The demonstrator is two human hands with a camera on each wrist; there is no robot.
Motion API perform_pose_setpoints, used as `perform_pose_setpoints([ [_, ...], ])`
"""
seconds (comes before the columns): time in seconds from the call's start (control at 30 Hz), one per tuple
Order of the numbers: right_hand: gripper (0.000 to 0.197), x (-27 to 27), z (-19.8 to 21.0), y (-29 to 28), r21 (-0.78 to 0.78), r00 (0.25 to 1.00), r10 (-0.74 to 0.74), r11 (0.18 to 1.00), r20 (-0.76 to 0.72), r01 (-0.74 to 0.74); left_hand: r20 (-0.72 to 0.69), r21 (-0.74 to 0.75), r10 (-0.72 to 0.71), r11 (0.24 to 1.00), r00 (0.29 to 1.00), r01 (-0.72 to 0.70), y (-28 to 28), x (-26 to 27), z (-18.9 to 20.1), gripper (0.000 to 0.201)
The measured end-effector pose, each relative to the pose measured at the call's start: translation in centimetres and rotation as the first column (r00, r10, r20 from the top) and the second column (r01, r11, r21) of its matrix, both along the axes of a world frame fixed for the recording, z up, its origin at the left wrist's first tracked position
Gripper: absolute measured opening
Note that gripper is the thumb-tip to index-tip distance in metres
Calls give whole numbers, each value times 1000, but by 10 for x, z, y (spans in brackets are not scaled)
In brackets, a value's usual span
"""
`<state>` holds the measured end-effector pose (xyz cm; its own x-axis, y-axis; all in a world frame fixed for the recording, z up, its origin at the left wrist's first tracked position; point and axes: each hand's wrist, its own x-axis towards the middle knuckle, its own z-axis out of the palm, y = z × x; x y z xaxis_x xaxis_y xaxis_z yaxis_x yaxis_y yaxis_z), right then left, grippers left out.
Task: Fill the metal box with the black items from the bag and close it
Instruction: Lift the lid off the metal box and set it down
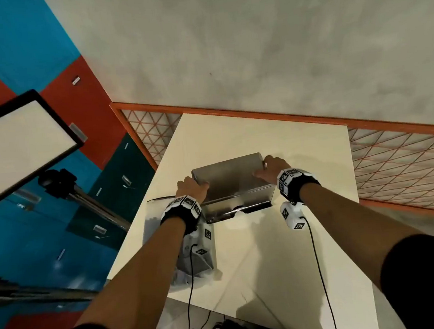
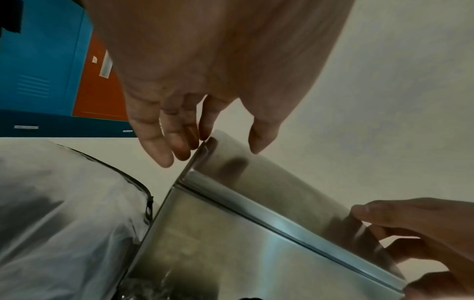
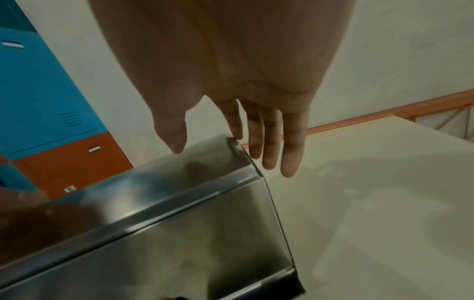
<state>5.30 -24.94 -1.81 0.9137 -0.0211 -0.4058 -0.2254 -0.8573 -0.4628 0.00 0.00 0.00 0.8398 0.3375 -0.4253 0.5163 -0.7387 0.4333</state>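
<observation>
Two hands on one box, head view first. The box sits mid-table, long axis running left-right across the person, shiny front wall facing them. Lid is on top, tilted slightly, near edge lower; a dark gap shows at the box's near bottom edge. Left hand is at the lid's left end, thumb on top, fingers wrapped over the side. Right hand is at the lid's right end, thumb on top, fingers over the far right corner. The bag, clear plastic, lies left of and nearer than the box, under the left forearm; dark contents are visible but unclear. A light panel on a stand is at left; blue and red lockers are behind it.

Left wrist view: left hand is spread over the lid corner, thumb above the top face, fingers down past the left edge, fairly straight, only loosely curved. Whether they press the metal, cannot tell. Box front wall is below the lid seam. Bag lies just left of the box. Right hand pinches the far lid end.

Right wrist view: right hand straddles the lid corner, thumb over the top, fingers hanging past the right edge, nearly straight. Contact is unclear. Box wall is below, table to the right.
</observation>
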Motion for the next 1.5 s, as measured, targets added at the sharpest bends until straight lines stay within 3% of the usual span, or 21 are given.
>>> perform_pose_setpoints([
  [0.33,80,-1,5,13,-40,1000,-11,999,-3,11,-61,28,29,999,998,-27,-6,11,-2,78],
  [0.63,67,1,3,20,-70,999,-41,997,8,41,-69,28,38,999,997,-37,-5,13,-4,76],
  [0.93,66,4,2,25,-73,995,-97,993,0,97,-75,23,28,999,997,-26,-4,14,-1,73],
  [1.33,68,4,11,23,-58,994,-108,992,31,110,-20,-20,55,998,998,-55,-6,0,4,79],
  [1.5,59,-17,27,7,20,988,-123,992,91,122,68,-73,68,995,995,-63,-8,-20,7,77],
])
